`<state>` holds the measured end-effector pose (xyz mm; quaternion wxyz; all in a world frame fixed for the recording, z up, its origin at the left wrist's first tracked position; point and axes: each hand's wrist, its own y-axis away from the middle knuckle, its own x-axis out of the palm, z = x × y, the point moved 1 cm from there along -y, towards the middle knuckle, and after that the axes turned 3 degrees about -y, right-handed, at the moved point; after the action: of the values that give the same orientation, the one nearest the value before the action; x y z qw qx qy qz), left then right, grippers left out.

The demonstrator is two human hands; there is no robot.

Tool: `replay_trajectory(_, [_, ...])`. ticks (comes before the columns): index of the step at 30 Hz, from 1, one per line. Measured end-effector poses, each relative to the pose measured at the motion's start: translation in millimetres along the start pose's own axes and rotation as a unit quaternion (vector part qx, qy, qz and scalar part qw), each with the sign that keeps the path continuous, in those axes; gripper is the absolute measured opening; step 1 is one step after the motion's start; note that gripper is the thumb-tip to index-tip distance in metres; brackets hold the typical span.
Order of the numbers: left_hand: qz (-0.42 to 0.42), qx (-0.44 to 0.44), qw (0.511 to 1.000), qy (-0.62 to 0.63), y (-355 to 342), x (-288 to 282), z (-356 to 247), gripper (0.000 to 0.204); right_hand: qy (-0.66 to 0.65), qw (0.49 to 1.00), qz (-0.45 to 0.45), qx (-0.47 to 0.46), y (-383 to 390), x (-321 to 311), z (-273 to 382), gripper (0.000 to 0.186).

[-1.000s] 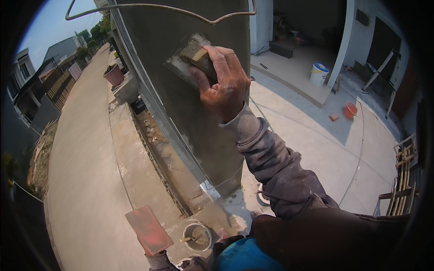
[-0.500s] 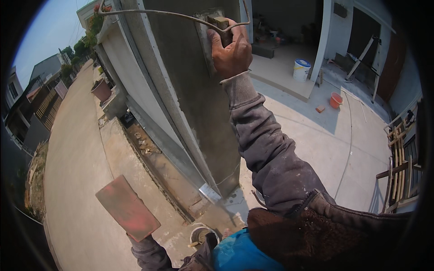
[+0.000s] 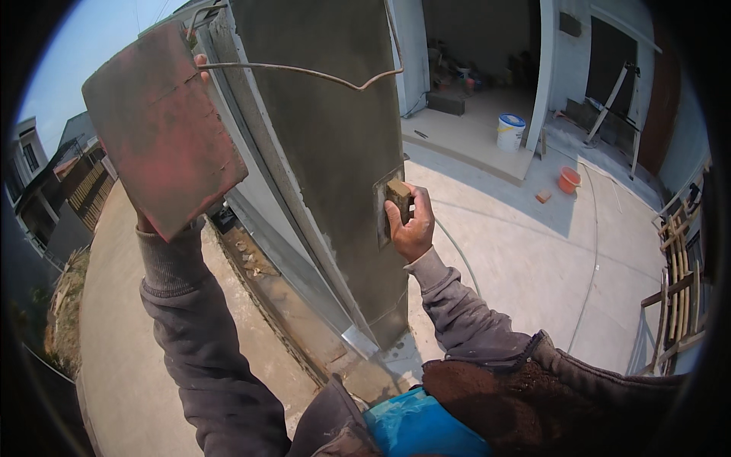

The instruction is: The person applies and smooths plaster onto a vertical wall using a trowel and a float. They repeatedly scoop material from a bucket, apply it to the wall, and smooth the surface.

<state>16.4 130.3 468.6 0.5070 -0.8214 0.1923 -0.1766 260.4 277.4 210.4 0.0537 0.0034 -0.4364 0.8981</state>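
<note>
Right hand (image 3: pixel 409 228) fingers closed on trowel (image 3: pixel 387 206), long axis upright, flat against grey column (image 3: pixel 327 152). Left hand (image 3: pixel 199 65), 10 o'clock, mostly hidden; presumably grips red hawk board (image 3: pixel 160 129).

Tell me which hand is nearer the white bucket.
Right. The right hand grips a trowel against the grey pillar, with the white bucket beyond it to the upper right. The left hand is mostly hidden behind the red board, far left.

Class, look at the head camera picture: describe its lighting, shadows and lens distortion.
Head view: hard sunlight, with a sharp shadow on the paved yard; the grey pillar bows near the dark round rim; the red board in the left hand looms large; the right hand on the trowel is sharp.
</note>
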Motion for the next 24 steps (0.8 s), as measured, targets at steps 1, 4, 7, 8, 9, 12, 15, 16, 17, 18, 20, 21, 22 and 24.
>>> replay_trajectory(1, [-0.010, 0.008, 0.999, -0.049, -13, 6, -4, 0.063, -0.013, 1.000, 0.000, -0.023, -16, 1, 6, 0.039])
replay_trajectory(4, [-0.004, 0.069, 0.951, -0.303, -36, 27, -2, 0.065, 0.008, 0.992, -0.007, -0.130, -65, -3, 25, 0.041])
replay_trajectory(7, [0.061, 0.094, 0.858, -0.502, -51, 38, -16, 0.068, -0.006, 0.980, -0.047, -0.192, -129, 7, 52, 0.043])
replay_trajectory(8, [0.051, 0.076, 0.851, -0.517, -63, 39, -38, 0.065, -0.025, 0.978, -0.057, -0.200, -153, 19, 66, 0.043])
replay_trajectory(9, [0.026, 0.063, 0.871, -0.486, -73, 36, -41, 0.064, -0.006, 0.980, -0.066, -0.189, -178, 22, 66, 0.041])
replay_trajectory(12, [-0.041, 0.037, 0.932, -0.359, -110, 42, -46, 0.064, 0.089, 0.955, -0.141, -0.244, -258, 29, 62, 0.040])
replay_trajectory(15, [-0.017, 0.001, 0.936, -0.351, -127, 25, -66, 0.065, 0.100, 0.974, -0.108, -0.171, -292, 40, 114, 0.039])
replay_trajectory(16, [-0.013, -0.014, 0.930, -0.368, -129, 15, -72, 0.065, 0.078, 0.968, -0.100, -0.216, -278, 51, 121, 0.039])
replay_trajectory(17, [-0.012, -0.018, 0.927, -0.374, -125, 8, -73, 0.065, 0.059, 0.959, -0.088, -0.262, -253, 62, 128, 0.038])
replay_trajectory(18, [-0.012, -0.028, 0.921, -0.389, -123, 5, -77, 0.065, 0.033, 0.950, -0.079, -0.301, -234, 71, 129, 0.037])
replay_trajectory(20, [-0.015, -0.038, 0.912, -0.409, -119, 4, -84, 0.064, 0.028, 0.946, -0.070, -0.315, -230, 69, 102, 0.039])
replay_trajectory(21, [-0.012, -0.035, 0.914, -0.404, -120, 0, -81, 0.064, 0.040, 0.940, -0.068, -0.331, -236, 57, 95, 0.039])
replay_trajectory(22, [-0.009, -0.033, 0.916, -0.399, -119, -3, -79, 0.064, 0.076, 0.945, -0.091, -0.306, -258, 48, 99, 0.041])
replay_trajectory(24, [-0.011, -0.035, 0.913, -0.405, -115, -8, -84, 0.063, 0.097, 0.981, -0.029, -0.163, -279, 41, 161, 0.039])
